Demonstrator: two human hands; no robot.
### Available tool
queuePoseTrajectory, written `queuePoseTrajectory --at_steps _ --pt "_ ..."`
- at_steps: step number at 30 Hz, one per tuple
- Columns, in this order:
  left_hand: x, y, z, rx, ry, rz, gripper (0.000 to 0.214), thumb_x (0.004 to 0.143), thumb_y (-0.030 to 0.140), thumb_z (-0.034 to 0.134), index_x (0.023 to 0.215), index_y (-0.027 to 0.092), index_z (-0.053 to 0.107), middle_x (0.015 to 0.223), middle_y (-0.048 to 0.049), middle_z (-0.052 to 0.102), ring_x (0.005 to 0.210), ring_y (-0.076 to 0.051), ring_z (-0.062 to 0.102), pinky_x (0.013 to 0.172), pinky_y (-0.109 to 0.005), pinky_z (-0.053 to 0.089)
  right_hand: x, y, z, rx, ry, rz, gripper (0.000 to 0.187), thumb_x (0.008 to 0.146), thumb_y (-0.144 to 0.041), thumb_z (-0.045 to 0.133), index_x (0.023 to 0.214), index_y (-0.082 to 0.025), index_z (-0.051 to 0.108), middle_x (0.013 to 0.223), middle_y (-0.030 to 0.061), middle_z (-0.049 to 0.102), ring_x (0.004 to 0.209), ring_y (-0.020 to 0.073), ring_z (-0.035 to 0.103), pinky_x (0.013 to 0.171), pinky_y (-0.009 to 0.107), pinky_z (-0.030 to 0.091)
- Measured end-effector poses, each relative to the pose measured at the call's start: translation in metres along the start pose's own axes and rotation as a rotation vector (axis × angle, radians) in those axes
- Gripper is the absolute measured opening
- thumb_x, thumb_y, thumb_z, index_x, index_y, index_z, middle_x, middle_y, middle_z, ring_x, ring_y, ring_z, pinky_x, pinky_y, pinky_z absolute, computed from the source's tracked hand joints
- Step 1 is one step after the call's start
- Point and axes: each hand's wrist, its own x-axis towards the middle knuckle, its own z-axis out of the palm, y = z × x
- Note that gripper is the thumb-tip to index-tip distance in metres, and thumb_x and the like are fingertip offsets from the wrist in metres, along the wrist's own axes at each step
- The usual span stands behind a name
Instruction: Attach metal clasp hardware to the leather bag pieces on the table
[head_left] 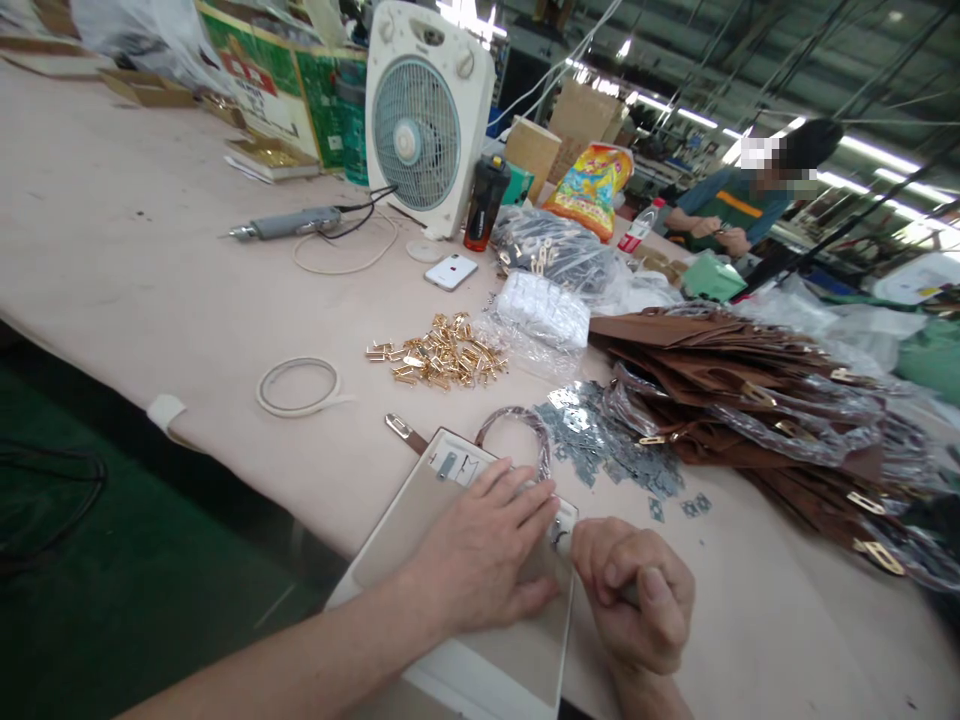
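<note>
My left hand [480,545] lies flat with its fingers stretched out on a white and beige template board [420,510] at the table's near edge. Under its fingertips a brown strap loop [517,425] wrapped in clear film curves out past the board. My right hand [637,590] is closed in a fist beside the board's right corner, gripping a small tool whose metal tip [559,535] touches the board next to my left fingertips. Most of the tool is hidden inside the fist.
A pile of gold metal clasps [442,360], grey metal plates [600,440], a tape ring [298,387], a stack of brown wrapped bag pieces [765,400], a white phone [451,271], a box fan [424,120] and a grey power tool [285,225] lie on the pink table [150,250]. Another person [739,200] works at the far end.
</note>
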Motion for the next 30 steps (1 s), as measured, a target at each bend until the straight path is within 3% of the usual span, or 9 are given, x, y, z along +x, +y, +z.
queuePoseTrajectory --at_steps 9,16,19,21,26,30 --pt "-0.001 0.000 0.004 -0.009 0.019 0.018 0.068 0.098 0.061 0.055 0.147 0.015 0.054 0.157 -0.0105 0.052 0.146 -0.032 0.042 0.130 -0.049 0.017 -0.008 0.012 -0.001 -0.187 -0.041 -0.110 0.027 0.103 -0.030 0.052 0.084 -0.021 0.069 0.056 -0.0018 0.049 0.049 0.0149 0.048 0.052 0.031 0.041" --pt "0.002 0.002 0.002 -0.009 -0.018 0.000 0.070 0.098 0.064 0.054 0.148 0.016 0.052 0.158 -0.0096 0.052 0.148 -0.032 0.040 0.131 -0.048 0.014 0.019 0.025 0.005 -0.007 0.169 0.144 0.029 0.103 -0.031 0.053 0.077 -0.021 0.062 0.053 -0.0057 0.042 0.042 0.0097 0.035 0.042 0.021 0.031" --pt "0.001 0.001 0.002 0.009 -0.020 -0.003 0.072 0.098 0.065 0.051 0.151 0.015 0.050 0.160 -0.0094 0.049 0.149 -0.031 0.039 0.131 -0.048 0.013 0.030 0.017 0.003 0.083 0.226 0.239 0.032 0.102 -0.034 0.054 0.074 -0.021 0.058 0.052 -0.0070 0.041 0.038 0.0073 0.030 0.038 0.018 0.026" --pt "0.000 0.001 0.002 0.020 -0.017 0.002 0.074 0.099 0.066 0.050 0.152 0.015 0.049 0.161 -0.0096 0.048 0.149 -0.032 0.039 0.131 -0.048 0.013 0.034 0.005 0.000 0.106 0.260 0.222 0.034 0.102 -0.036 0.054 0.071 -0.020 0.057 0.051 -0.0074 0.039 0.037 0.0069 0.030 0.038 0.018 0.028" --pt "-0.001 0.000 -0.001 0.028 -0.024 0.015 0.075 0.098 0.066 0.049 0.151 0.013 0.050 0.161 -0.0102 0.049 0.148 -0.031 0.040 0.130 -0.047 0.014 0.032 -0.016 0.002 0.080 0.319 0.011 0.037 0.101 -0.036 0.052 0.069 -0.020 0.056 0.051 -0.0073 0.040 0.036 0.0064 0.029 0.039 0.019 0.032" --pt "-0.001 0.001 -0.001 0.031 -0.005 0.000 0.074 0.098 0.066 0.050 0.150 0.014 0.052 0.159 -0.0104 0.050 0.148 -0.031 0.040 0.130 -0.047 0.015 0.024 0.002 0.010 0.004 0.295 0.128 0.035 0.100 -0.030 0.058 0.067 -0.019 0.055 0.050 -0.0069 0.040 0.038 0.0076 0.034 0.038 0.018 0.029"
